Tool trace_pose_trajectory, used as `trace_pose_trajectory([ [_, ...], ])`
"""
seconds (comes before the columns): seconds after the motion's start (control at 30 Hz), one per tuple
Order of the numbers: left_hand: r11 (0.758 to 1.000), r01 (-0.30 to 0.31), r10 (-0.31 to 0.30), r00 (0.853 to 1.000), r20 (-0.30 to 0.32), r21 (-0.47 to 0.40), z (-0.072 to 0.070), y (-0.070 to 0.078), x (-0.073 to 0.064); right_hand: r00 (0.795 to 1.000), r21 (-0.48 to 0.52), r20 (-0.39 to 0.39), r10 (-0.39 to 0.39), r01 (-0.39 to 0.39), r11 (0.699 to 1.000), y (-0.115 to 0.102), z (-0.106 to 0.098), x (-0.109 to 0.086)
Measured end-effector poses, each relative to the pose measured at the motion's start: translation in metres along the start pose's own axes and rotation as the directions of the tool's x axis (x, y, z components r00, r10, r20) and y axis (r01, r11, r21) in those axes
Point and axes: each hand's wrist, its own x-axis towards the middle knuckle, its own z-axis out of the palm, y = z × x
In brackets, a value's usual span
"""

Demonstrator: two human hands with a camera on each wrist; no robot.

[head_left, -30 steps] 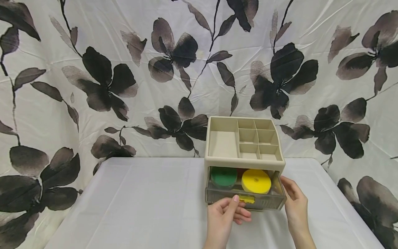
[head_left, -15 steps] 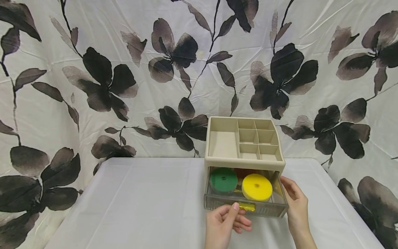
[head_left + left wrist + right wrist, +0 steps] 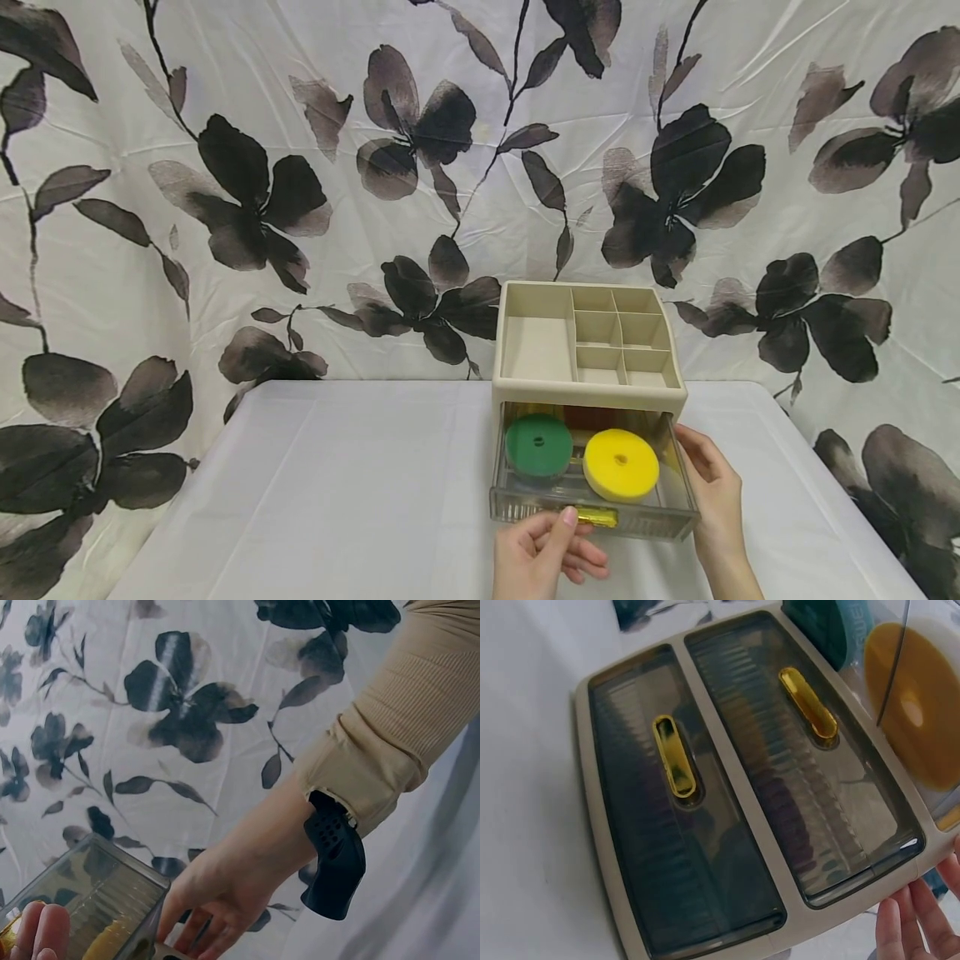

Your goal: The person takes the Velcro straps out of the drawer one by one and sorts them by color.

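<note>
A cream desktop organizer (image 3: 588, 392) stands on the table with its smoky clear top drawer (image 3: 652, 522) pulled out. Inside the drawer lie a round green disc-shaped case (image 3: 538, 446) at left and a yellow one (image 3: 621, 465) at right. My left hand (image 3: 536, 554) pinches the drawer's gold handle (image 3: 597, 517), thumb on top. At the organizer's right side, my right hand (image 3: 712, 492) rests its fingers against the frame; its fingertips (image 3: 889, 930) show at the frame's edge in the right wrist view.
Two closed lower drawers with gold handles (image 3: 675, 757) show in the right wrist view. The organizer's top has several open compartments (image 3: 536, 337). A white-covered table (image 3: 360, 483) extends to the left, and a floral cloth (image 3: 420, 208) hangs behind.
The top drawer has slid further out toward me, with my left hand drawing back on its handle. More of the green and yellow cases shows. My right hand has stayed at the organizer's side.
</note>
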Motion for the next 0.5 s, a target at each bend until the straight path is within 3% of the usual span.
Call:
trace_pose_trajectory([
  [0.5,0.998,0.061,-0.061,0.998,-0.006,-0.011,0.0008,-0.0028,-0.0088,0.999,0.044,0.020,-0.037,0.036,0.998,-0.0004,-0.0002,-0.0005],
])
